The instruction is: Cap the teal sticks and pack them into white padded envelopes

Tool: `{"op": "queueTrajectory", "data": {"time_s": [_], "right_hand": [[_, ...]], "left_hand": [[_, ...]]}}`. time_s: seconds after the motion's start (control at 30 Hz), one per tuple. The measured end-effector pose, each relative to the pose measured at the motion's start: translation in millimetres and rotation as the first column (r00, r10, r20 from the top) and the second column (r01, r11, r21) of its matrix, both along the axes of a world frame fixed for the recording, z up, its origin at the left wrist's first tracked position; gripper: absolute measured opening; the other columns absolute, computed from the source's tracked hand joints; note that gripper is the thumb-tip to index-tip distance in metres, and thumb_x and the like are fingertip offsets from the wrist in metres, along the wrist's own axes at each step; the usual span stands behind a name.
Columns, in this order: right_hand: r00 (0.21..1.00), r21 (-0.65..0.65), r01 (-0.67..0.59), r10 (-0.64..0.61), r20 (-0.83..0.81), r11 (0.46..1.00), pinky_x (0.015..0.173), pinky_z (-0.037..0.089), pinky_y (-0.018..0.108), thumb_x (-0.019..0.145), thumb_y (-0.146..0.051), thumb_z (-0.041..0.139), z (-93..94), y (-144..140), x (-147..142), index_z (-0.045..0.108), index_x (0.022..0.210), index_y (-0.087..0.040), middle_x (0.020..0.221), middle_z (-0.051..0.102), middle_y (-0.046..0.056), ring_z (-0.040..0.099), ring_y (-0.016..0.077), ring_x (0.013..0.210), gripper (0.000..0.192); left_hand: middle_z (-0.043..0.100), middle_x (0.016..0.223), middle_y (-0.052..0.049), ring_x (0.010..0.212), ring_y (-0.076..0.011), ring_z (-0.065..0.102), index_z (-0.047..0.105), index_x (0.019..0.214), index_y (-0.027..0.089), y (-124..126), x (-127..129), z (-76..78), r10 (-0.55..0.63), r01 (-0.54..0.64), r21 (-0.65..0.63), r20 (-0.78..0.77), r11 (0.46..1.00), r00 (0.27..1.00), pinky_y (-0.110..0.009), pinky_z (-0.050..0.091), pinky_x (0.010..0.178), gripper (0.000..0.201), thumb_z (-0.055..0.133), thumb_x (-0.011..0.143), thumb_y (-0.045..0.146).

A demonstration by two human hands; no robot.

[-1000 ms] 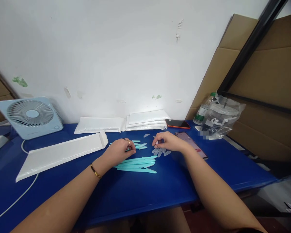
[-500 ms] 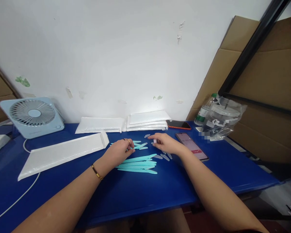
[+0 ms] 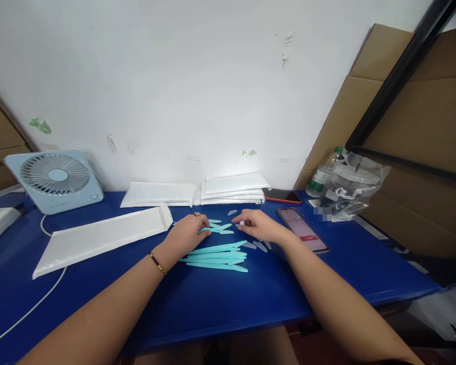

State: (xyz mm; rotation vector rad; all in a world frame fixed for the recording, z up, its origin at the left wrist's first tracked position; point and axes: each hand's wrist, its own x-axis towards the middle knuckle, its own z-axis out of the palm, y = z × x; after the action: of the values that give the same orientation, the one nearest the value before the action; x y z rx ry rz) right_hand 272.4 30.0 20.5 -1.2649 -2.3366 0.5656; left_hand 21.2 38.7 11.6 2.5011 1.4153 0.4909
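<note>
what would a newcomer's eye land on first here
Probably the bright turquoise eyebrow razors, grouped near the middle of the blue table, with the left hand at the farther group. Next might come the pale blue fan at the left, then the stacked white padded mailers by the wall.

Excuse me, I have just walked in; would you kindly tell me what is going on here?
Someone is handling small items with bare hands at a blue table. The left hand is at one cluster of turquoise sticks, with a second pile nearer the front edge. The right hand is by small translucent pieces; whether it grips one is unclear. White packets lie behind and to the left, and a lit phone to the right.
</note>
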Motion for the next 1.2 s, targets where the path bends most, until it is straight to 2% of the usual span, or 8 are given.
{"op": "queueTrajectory", "data": {"time_s": [0.1,0.23,0.43,0.67,0.87,1.07,1.13,1.2], "right_hand": [[0.990,-0.001,0.070,-0.069,-0.126,0.998,0.058,0.041,0.023,0.079,-0.023,0.054,2.7,2.2,6.3,0.066,0.090,-0.018,0.076,0.060,0.002,0.053,0.0105,0.062,0.016],[0.927,-0.181,0.059,-0.121,-0.354,0.982,0.059,0.047,0.024,0.076,-0.024,0.058,2.4,5.3,12.9,0.058,0.084,-0.016,0.070,0.063,0.002,0.063,0.0136,0.066,0.011],[0.864,-0.340,0.006,-0.176,-0.472,0.940,0.061,0.050,0.026,0.066,-0.026,0.069,0.9,4.6,12.3,0.056,0.074,-0.015,0.068,0.069,0.005,0.068,0.0179,0.070,0.019],[0.824,-0.397,-0.054,-0.184,-0.537,0.916,0.056,0.049,0.022,0.066,-0.018,0.065,0.8,4.0,12.5,0.052,0.075,-0.015,0.060,0.065,0.002,0.069,0.0224,0.076,0.017],[0.833,-0.401,-0.033,-0.197,-0.517,0.916,0.059,0.051,0.025,0.065,-0.018,0.066,-3.3,5.7,11.8,0.052,0.075,-0.016,0.062,0.067,0.003,0.069,0.0215,0.072,0.018],[0.824,-0.401,-0.131,-0.125,-0.552,0.907,0.065,0.051,0.028,0.069,-0.027,0.066,-8.3,3.1,-3.7,0.055,0.078,-0.015,0.067,0.068,0.004,0.068,0.0195,0.074,0.019],[0.855,-0.364,-0.088,-0.117,-0.506,0.927,0.064,0.050,0.027,0.070,-0.028,0.066,-7.6,2.8,-6.3,0.058,0.082,-0.015,0.070,0.068,0.004,0.067,0.0175,0.071,0.020],[0.903,-0.239,0.004,-0.106,-0.417,0.971,0.063,0.048,0.026,0.069,-0.030,0.066,-3.4,1.4,-4.4,0.061,0.083,-0.015,0.075,0.067,0.005,0.064,0.0151,0.070,0.020]], "left_hand": [[0.063,0.087,-0.003,0.078,-0.0169,0.058,0.061,0.086,0.021,-9.5,4.6,5.3,-0.140,0.142,-0.057,0.026,0.988,0.990,-0.026,0.042,0.065,0.020,0.054,0.078,0.039],[0.064,0.078,-0.001,0.070,-0.0146,0.057,0.063,0.079,0.022,-16.3,11.3,8.1,-0.294,0.291,-0.172,0.009,0.941,0.956,-0.023,0.039,0.058,0.017,0.056,0.078,0.036],[0.065,0.073,0.001,0.067,-0.0134,0.057,0.064,0.077,0.023,-9.8,7.2,7.2,-0.269,0.268,-0.143,0.014,0.953,0.963,-0.023,0.037,0.059,0.020,0.048,0.083,0.033],[0.065,0.077,0.000,0.067,-0.0137,0.057,0.062,0.082,0.021,-0.6,-3.2,6.2,-0.130,0.140,-0.093,0.104,0.986,0.986,-0.023,0.038,0.060,0.020,0.045,0.083,0.033],[0.066,0.080,-0.001,0.072,-0.0155,0.058,0.062,0.084,0.021,1.3,-4.1,4.8,-0.121,0.130,-0.073,0.115,0.989,0.986,-0.024,0.039,0.061,0.023,0.044,0.084,0.035],[0.064,0.081,-0.001,0.073,-0.0159,0.057,0.061,0.082,0.021,2.2,-2.7,2.5,-0.111,0.115,-0.032,0.110,0.993,0.988,-0.026,0.040,0.063,0.023,0.042,0.085,0.034],[0.064,0.086,-0.002,0.078,-0.0172,0.057,0.062,0.086,0.021,2.3,-2.8,3.1,-0.082,0.081,0.010,0.116,0.997,0.990,-0.027,0.041,0.068,0.023,0.042,0.085,0.033],[0.063,0.095,-0.004,0.087,-0.0189,0.056,0.061,0.094,0.021,0.3,-2.7,5.6,-0.051,0.043,0.062,0.138,0.997,0.989,-0.029,0.042,0.074,0.022,0.045,0.084,0.033]]}}
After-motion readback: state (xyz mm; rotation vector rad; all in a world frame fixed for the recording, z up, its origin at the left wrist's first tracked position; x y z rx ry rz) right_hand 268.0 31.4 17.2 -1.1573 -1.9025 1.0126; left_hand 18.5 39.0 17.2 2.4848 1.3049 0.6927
